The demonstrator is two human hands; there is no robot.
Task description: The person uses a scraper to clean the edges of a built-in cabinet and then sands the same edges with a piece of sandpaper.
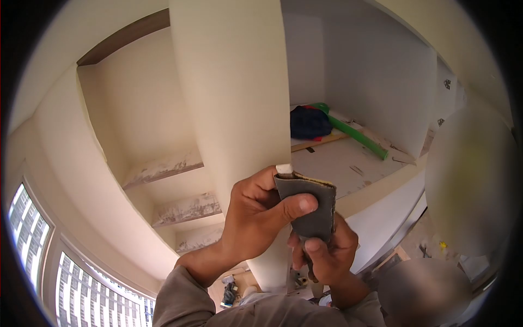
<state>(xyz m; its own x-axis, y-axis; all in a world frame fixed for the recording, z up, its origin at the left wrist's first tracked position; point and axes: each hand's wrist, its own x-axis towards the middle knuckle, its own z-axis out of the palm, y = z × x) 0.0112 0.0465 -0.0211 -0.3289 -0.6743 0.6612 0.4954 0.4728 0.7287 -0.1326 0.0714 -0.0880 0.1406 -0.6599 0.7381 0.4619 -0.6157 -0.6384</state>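
Note:
A dark grey folded sheet (315, 210), like sandpaper, with a rough tan edge, is held up in front of the pale wall column. My left hand (253, 218) grips it from the left, the thumb flat on its face and a bandaged or white-covered fingertip showing above its top edge. My right hand (329, 253) closes round its lower end, with the thumb bent near the bottom. What lies inside the fold is hidden.
At the right, a recess floor (338, 163) carries a green tube (359, 139) and dark blue cloth (309, 122). Dusty shelves (188, 208) stand left, windows (71, 283) lower left. A blurred person (425, 291) is at lower right.

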